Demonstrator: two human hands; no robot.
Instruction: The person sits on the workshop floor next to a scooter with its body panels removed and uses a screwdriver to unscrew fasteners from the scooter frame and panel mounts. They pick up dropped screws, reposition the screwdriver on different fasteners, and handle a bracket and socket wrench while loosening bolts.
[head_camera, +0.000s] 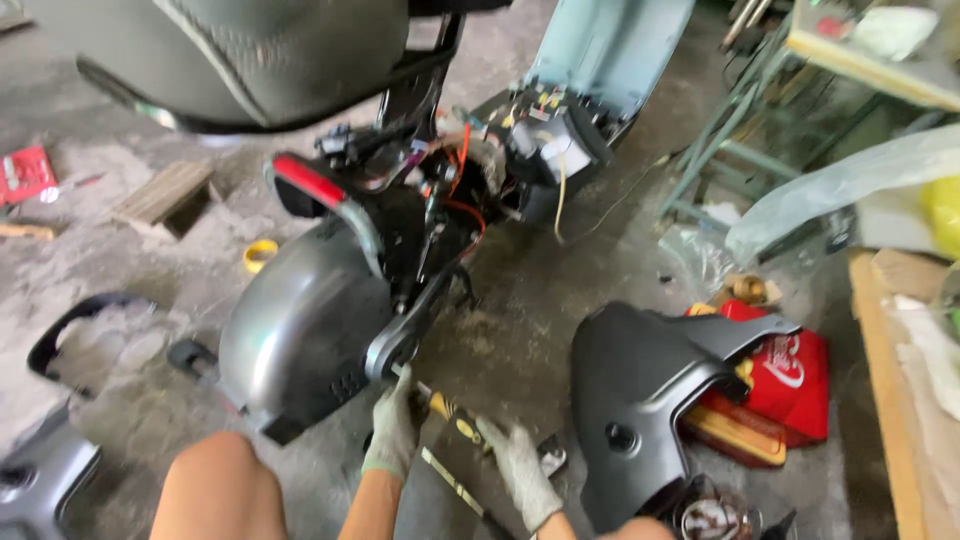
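Screwdriver (447, 410) (yellow and black handle) runs on a diagonal from near right up to the far left, tip at the scooter's lower bolt (392, 358). Left hand (395, 425) is closer, fingers curled round the shaft; right hand (518, 470) wraps the handle end.

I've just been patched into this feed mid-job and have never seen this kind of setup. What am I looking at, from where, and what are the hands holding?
One camera, worn on a person's head, looks down at a concrete floor. A partly stripped scooter lies there, wiring exposed. Both hands wear grey gloves. The left hand rests against the scooter's lower black arm. The right hand grips a yellow-and-black screwdriver pointed at that spot. A detached dark body panel lies to the right, over a red container.
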